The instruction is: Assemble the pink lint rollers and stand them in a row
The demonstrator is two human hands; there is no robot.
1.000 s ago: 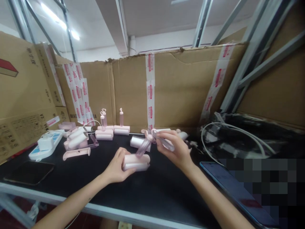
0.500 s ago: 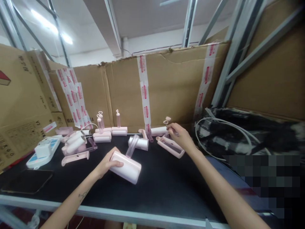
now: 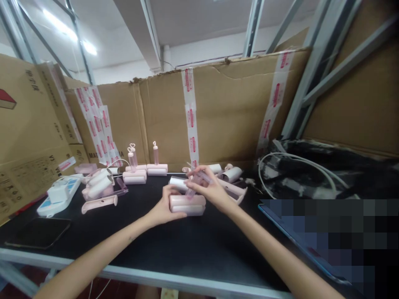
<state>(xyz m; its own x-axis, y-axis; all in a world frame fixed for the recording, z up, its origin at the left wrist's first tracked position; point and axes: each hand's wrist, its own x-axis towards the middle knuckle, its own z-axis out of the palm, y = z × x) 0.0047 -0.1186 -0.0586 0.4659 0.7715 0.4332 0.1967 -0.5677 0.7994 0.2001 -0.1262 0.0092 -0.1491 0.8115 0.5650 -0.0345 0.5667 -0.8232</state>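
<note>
My left hand is wrapped around the left end of a pink lint roller with a white roll, held level above the black table. Its translucent pink handle rises from the top. My right hand is closed on the handle, fingers curled around its upper part; whether a small piece is also pinched there I cannot tell. Just behind lies a white paper roll. To the right of my right hand rests an open pink roller shell, with another white roll behind it.
Assembled lint rollers with heart-topped handles stand at the back. On the left are a loose pink shell, a power strip and a dark phone or tablet. Cardboard walls the back; a white cable loops at right.
My right hand has come back from the parts at the rear right to the roller's handle. My left hand has moved right and turned the roller level, handle up.
</note>
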